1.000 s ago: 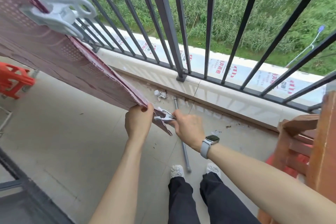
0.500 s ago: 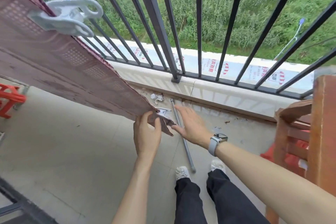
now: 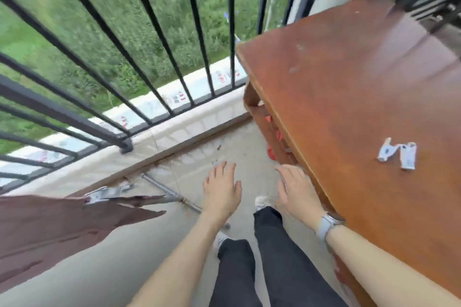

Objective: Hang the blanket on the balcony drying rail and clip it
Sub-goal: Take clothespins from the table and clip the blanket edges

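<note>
Both hands are empty, fingers spread wide: the left hand [image 3: 222,189] hovers over the floor [image 3: 139,257], the right hand [image 3: 295,188] just beside the tabletop [image 3: 361,87] edge. Left of the left hand, well apart, the blanket [image 3: 57,227] hangs with a clip [image 3: 107,193] on its top corner. Right of the right hand, two clips [image 3: 399,153] lie on the tabletop. Beyond both, the railing [image 3: 154,30].

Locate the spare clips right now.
In the head view, the spare white clips lie on the brown wooden table at right, beyond the right hand and away from the blanket at left.
</note>
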Tool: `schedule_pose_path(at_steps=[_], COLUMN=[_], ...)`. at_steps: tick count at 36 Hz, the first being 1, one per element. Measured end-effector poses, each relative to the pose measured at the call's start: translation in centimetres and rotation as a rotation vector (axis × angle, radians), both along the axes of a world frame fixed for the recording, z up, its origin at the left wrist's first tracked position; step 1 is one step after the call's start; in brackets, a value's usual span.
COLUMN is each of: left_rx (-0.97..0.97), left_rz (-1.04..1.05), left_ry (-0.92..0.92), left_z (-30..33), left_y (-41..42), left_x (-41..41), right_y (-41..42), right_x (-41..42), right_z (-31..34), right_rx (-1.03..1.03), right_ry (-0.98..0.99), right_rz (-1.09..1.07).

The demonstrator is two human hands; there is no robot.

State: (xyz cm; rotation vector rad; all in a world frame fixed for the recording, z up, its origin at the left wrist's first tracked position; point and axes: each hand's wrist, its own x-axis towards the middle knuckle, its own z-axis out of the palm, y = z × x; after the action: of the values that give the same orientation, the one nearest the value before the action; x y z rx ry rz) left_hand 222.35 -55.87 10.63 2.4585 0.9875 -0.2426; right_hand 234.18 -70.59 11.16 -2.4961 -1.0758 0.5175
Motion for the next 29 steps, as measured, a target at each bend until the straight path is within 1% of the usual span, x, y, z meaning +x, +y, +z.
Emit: schedule_pose_path(at_steps=[3,7,11,13,16,19,24,27,29], left_rx=[0.017,0.048,0.023,0.017,0.015,0.045,0.053,0.017,-0.028], left_rz=[-0.198,-0.424,-0.575,-0.632,-0.665,-0.657,-0.665,-0.641,-0.613], left_ry=[-0.026,0.022,0.102,0.167,0.289,0.355,0.401,0.395,0.372], left_z=[0.5,0.5,-0.5,-1.0,-2.1,-2.9,-2.5,-2.2,-1.9], left_y=[-2.9,-7.8,-12.5,-14.4,-16.3,-16.8,-16.7,-16.9,-16.8], left_x=[4.9,10.4,14.4,15.5,16.1,15.9,16.0,16.1,16.2], right_y=[-5.0,-11.0,-14.9,-16.3,-17.6,-17.8,-17.7,-17.8,-18.0], right_x=[3.1,8.2,13.9,16.4,19.3,21.3,22.4,22.3,21.9], right_z=[0.6,0.5,-0.2,-0.8,-1.6,-2.1,-2.6,-3.1,-2.8], right_rx=[-0.023,-0.040,-0.033,-0.038,-0.044,-0.078,-0.143,-0.098,-0.019], right_ry=[-0.057,-0.143,-0.089,-0.032,0.032,0.094,0.148,0.157,0.150], right_rz=[-0.210,-0.482,-0.797,-0.905,-0.907,-0.864,-0.812,-0.855,-0.921])
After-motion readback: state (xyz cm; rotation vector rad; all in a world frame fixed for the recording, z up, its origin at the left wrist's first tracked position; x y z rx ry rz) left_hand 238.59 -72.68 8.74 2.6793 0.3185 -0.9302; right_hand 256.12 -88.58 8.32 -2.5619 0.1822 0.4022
